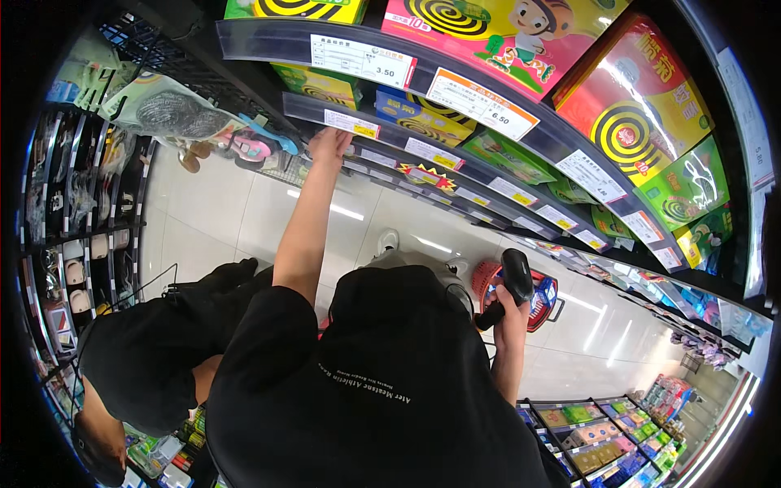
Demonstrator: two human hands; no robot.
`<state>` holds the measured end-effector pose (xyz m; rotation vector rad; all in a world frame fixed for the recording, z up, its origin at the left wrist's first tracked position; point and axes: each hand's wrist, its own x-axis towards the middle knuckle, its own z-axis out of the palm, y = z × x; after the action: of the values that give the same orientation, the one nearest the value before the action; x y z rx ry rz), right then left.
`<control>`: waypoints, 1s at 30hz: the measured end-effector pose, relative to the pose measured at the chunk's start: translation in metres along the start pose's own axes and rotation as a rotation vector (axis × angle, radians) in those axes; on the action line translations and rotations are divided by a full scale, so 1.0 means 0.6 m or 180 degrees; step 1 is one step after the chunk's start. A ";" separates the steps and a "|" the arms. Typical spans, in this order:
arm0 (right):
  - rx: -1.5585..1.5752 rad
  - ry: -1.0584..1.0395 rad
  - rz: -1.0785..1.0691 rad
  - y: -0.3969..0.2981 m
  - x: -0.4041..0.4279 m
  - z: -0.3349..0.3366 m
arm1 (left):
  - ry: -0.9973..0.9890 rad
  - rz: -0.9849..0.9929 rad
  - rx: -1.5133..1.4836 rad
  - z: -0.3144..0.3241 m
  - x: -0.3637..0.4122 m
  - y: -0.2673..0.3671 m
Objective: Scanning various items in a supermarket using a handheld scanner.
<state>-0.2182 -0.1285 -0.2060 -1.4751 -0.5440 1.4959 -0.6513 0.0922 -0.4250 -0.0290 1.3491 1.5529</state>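
Note:
My left hand point(330, 146) reaches up to the front edge of a shelf, its fingers at the lower rim of a price label point(352, 123); whether they grip it cannot be told. In my right hand point(511, 300) is a black handheld barcode scanner point(517, 274), held by its handle low at my right side. Boxes of mosquito coils stand on the shelves before me: a pink and yellow box point(506, 36), a red and yellow box point(640, 104), and a blue and yellow box point(421, 116) one level lower. Price labels line the shelf edges.
A red plastic shopping basket point(486, 276) with packages stands on the tiled floor point(567, 360) by my right leg. Another person in black point(152, 354) bends at my left. Hanging brushes point(177, 113) adjoin the shelf at upper left. Stocked shelves point(601, 433) stand behind at lower right.

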 end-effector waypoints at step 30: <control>-0.0291 -0.0295 0.0011 0.020 0.019 -0.025 | 0.0162 -0.0163 -0.0049 -0.016 -0.036 0.034</control>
<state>-0.2057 -0.1288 -0.2248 -1.4824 -0.6738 1.5662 -0.6604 0.0739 -0.4013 -0.1122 1.3660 1.5286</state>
